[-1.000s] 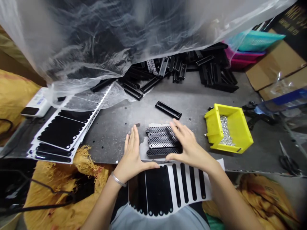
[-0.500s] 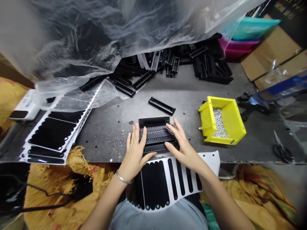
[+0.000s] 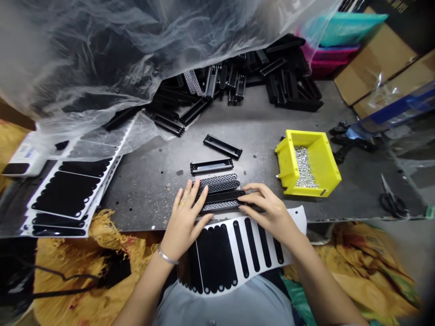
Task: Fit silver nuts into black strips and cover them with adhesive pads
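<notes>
My left hand [image 3: 186, 215] is open, its fingers spread over the left ends of a row of black strips on the bench. Two mesh-patterned strips [image 3: 220, 183] lie side by side at the back of this row. In front of them is another mesh-patterned strip [image 3: 221, 205]. The bent fingers and thumb of my right hand [image 3: 263, 206] close on its right end. Behind the row lies a slotted black bar [image 3: 211, 166], with a second slotted bar [image 3: 223, 146] farther back. On my lap, a white sheet with black rounded strips [image 3: 217, 258] reaches to the bench edge.
A yellow bin [image 3: 331, 176] of small silvery pieces stands to the right, with scissors [image 3: 392, 201] beyond it. Black bars [image 3: 238, 83] are heaped at the back under hanging plastic film [image 3: 112, 59]. Sheets of black strips [image 3: 70, 190] lie at left.
The front strips have shifted apart from the slotted bar behind them. My right hand's fingers have drawn together at the front strip's end. The whole view has shifted slightly.
</notes>
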`<action>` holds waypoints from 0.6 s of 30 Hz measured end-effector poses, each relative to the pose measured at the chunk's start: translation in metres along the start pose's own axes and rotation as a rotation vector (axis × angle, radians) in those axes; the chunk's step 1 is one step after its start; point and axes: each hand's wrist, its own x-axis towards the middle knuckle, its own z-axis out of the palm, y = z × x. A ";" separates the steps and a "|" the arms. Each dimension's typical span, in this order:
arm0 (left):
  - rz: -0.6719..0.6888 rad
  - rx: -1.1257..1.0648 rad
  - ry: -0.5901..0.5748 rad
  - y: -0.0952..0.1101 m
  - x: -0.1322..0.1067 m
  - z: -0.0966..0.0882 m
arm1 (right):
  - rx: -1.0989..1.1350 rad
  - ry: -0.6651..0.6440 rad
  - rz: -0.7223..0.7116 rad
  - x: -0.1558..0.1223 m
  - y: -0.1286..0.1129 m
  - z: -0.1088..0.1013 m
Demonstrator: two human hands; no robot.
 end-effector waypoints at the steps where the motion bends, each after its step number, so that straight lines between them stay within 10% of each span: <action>1: 0.006 -0.018 -0.013 -0.001 0.001 -0.002 | -0.002 -0.010 0.007 0.000 0.000 0.000; 10: 0.037 -0.114 -0.033 -0.004 0.002 -0.006 | -0.072 0.040 -0.086 -0.014 0.003 0.013; 18: -0.309 -0.192 0.062 -0.044 0.084 -0.024 | -0.143 0.029 0.004 -0.002 0.003 0.006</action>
